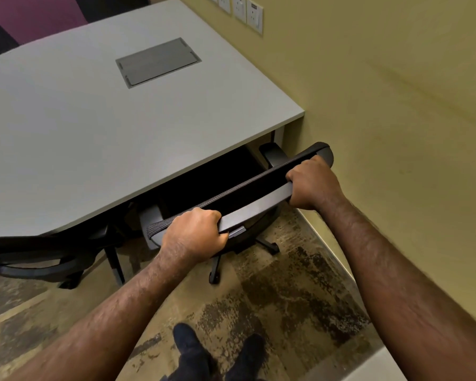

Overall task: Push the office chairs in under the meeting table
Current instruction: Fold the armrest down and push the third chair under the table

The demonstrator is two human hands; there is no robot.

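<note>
- Left hand (194, 233) grips the top edge of the office chair backrest (254, 200) near its left end, fingers curled over the rim, thumb side toward the camera.
- Right hand (312, 185) grips the same top edge near its right end, fingers wrapped over the front of the rim.
- Both forearms reach forward from the bottom of the view, bare.
- Chair sits at the near right corner of the meeting table (99, 127); the seat is dark and mostly hidden under the tabletop edge, backrest just outside the edge.
- Chair armrest (272, 154) shows at the right, beside the table leg (278, 134).
- Chair base with castors (214, 276) stands on the patterned carpet (286, 298), below the backrest.
- Second office chair (39, 257) at left, part under the table, backrest outside.
- Grey cable hatch (157, 63) set flush in the tabletop.
- Yellow wall (396, 92) close on the right of the chair; wall sockets (246, 13) at top.
- Dark shoes (217, 356) at the bottom centre, on the carpet.
</note>
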